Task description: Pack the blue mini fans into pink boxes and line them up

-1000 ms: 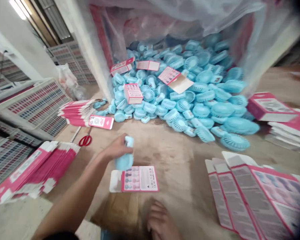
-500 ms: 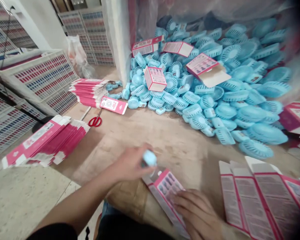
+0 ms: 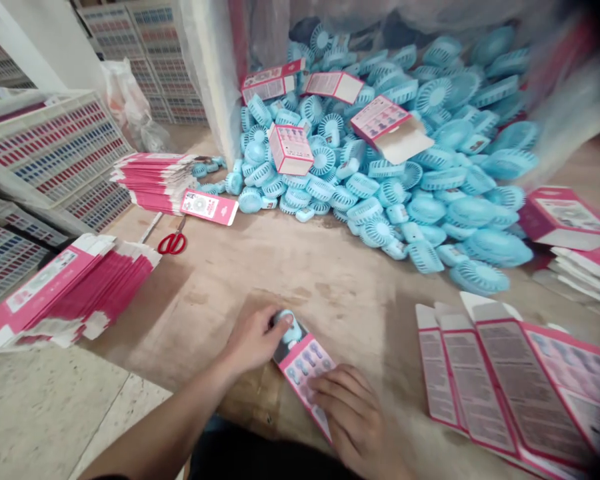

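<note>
A pink and white box [image 3: 307,367] lies slanted at the table's near edge, its far end open. At that end my left hand [image 3: 255,339] is closed on a small light-blue fan [image 3: 289,325], the thumb on top of it; the fan's lower part is hidden at the box opening. My right hand [image 3: 347,407] rests over the near part of the same box, fingers wrapped across its printed face. Beyond the hands, a large heap of light-blue fans [image 3: 380,230] covers the back of the table, with several pink boxes [image 3: 293,150] lying on it.
Stacks of flat pink cartons [image 3: 105,287] lie at the left, near red-handled scissors [image 3: 173,243]. Printed boxes [image 3: 515,380] stand side by side at the right. White crates [image 3: 55,153] are stacked at the far left; plastic sheeting [image 3: 205,73] hangs behind.
My left hand has brought the blue fan down to the box opening. The box and my right hand have shifted left in view, and the whole view has moved slightly.
</note>
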The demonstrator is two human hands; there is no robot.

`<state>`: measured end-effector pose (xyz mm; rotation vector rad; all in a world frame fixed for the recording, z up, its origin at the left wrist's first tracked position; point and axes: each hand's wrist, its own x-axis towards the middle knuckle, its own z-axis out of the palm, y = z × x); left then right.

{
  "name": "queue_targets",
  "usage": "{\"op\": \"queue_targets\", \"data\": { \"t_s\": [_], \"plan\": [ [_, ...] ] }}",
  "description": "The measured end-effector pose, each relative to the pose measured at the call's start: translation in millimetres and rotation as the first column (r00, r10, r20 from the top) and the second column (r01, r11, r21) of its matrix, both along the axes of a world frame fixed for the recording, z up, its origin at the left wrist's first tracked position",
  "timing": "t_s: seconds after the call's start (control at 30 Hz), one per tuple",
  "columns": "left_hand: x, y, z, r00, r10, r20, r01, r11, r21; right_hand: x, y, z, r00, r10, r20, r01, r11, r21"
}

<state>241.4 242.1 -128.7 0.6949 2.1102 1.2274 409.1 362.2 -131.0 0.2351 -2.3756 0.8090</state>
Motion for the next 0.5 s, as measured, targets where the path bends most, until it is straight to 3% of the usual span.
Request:
{"op": "queue_targets", "data": {
  "t_s": [0.13,0.23,0.3,0.4,0.5],
  "plan": [
    [28,0,8.1,0.951,-0.230,-0.208,0.189,0.961,-0.200,1,1,-1.3,1.000,0.002,0.005,-0.002,0.998,-0.056],
    [31,22,8.4,0.856,-0.365,-0.367,0.261,0.916,-0.303,5,5,-0.8,0.999,-0.030,-0.021,0.028,0.997,-0.075],
    [22,55,8.0,0.772,-0.477,-0.421,0.381,0.877,-0.293,13,11,2.1,0.998,-0.055,-0.017,0.054,0.997,-0.046],
    [11,126,4.8,0.677,-0.574,-0.460,0.531,0.814,-0.234,33,26,9.8,0.990,-0.140,0.035,0.138,0.989,0.061],
    [25,193,0.0,0.627,-0.607,-0.488,0.599,0.777,-0.195,61,42,12.2,0.963,-0.259,0.070,0.245,0.956,0.161]
  ]
}}
